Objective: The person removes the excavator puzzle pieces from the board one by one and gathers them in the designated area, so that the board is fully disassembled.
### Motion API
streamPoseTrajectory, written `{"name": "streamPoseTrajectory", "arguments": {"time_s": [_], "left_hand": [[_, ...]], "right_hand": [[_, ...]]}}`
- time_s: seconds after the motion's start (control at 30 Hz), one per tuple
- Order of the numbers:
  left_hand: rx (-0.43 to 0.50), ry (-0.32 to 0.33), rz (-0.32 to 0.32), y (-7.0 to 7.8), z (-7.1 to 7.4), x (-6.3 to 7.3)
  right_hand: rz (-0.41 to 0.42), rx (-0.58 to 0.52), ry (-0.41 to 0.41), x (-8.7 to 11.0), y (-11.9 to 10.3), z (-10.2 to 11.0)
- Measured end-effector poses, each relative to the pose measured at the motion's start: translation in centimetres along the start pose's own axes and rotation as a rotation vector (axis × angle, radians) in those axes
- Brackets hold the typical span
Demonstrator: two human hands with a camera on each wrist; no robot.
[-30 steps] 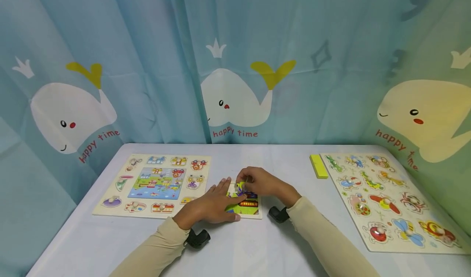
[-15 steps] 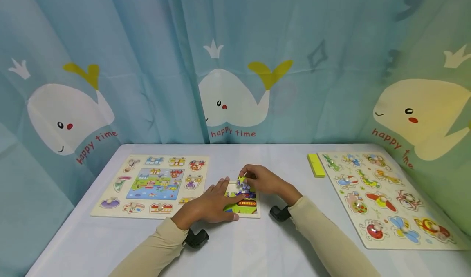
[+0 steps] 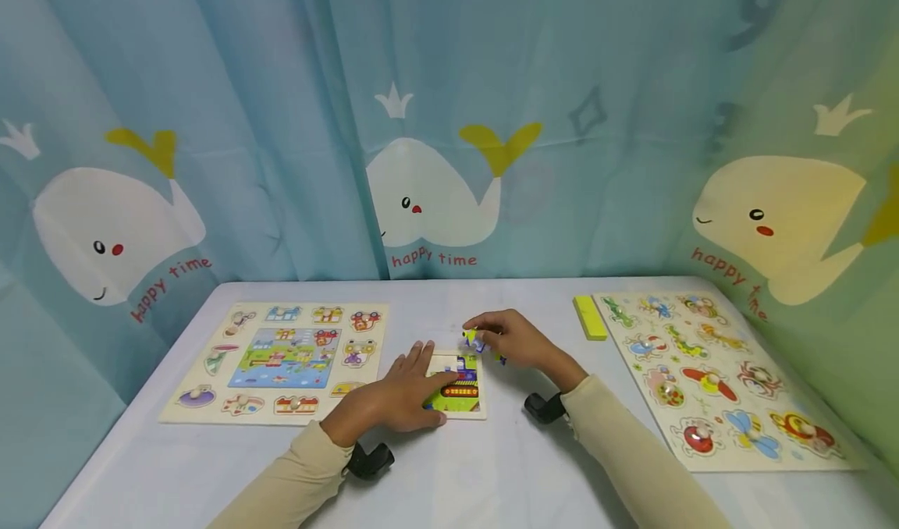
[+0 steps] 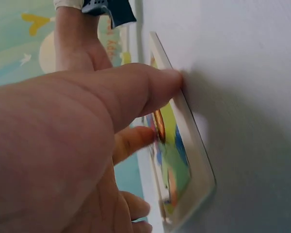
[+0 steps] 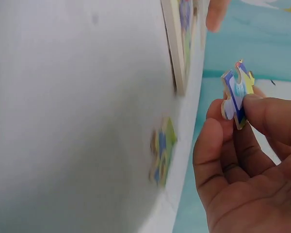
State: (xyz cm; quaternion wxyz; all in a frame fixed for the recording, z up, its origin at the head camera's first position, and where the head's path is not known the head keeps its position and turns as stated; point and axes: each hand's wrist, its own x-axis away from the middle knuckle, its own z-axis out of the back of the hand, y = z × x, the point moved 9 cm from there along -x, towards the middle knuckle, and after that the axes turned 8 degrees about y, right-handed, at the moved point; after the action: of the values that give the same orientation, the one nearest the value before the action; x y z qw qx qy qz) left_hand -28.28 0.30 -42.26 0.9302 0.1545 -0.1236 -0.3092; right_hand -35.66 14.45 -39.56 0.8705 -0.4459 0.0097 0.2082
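Since this puzzle piece (image 5: pixel 237 93) seems light and stiff, my right hand (image 3: pixel 518 339) pinches its faces, my left hand (image 3: pixel 400 395) spread.

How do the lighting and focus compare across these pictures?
Head: mostly crisp, with the curtain yellower at far right. Left wrist: soft shadow on the tabletop beside the jigsaw tray, curtain blurred. Right wrist: broad tabletop shadow, loose jigsaw piece blurred, held jigsaw piece sharper.

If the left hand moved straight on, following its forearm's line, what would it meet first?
Past the puzzle board it touches, the left hand would probably meet the puzzle piece pinched by the right hand, though the heights are hard to judge.
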Motion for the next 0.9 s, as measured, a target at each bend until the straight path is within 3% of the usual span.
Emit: {"name": "streamPoseTrajectory", "arguments": {"time_s": [0.17, 0.37, 0.63, 0.9], "left_hand": [[0.014, -0.035, -0.021, 0.8, -0.4, -0.1], [-0.030, -0.046, -0.018, 1.3, -0.4, -0.3], [-0.056, -0.051, 0.004, 1.3, -0.7, -0.8], [-0.047, -0.051, -0.012, 1.4, -0.3, -0.6]], "right_hand": [[-0.073, 0.029, 0.052, 0.2, 0.9, 1.7], [-0.088, 0.049, 0.080, 1.0, 1.9, 3.7], [-0.061, 0.068, 0.062, 2.4, 3.6, 5.6], [-0.126, 0.064, 0.026, 3.2, 5.0, 5.7]]}}
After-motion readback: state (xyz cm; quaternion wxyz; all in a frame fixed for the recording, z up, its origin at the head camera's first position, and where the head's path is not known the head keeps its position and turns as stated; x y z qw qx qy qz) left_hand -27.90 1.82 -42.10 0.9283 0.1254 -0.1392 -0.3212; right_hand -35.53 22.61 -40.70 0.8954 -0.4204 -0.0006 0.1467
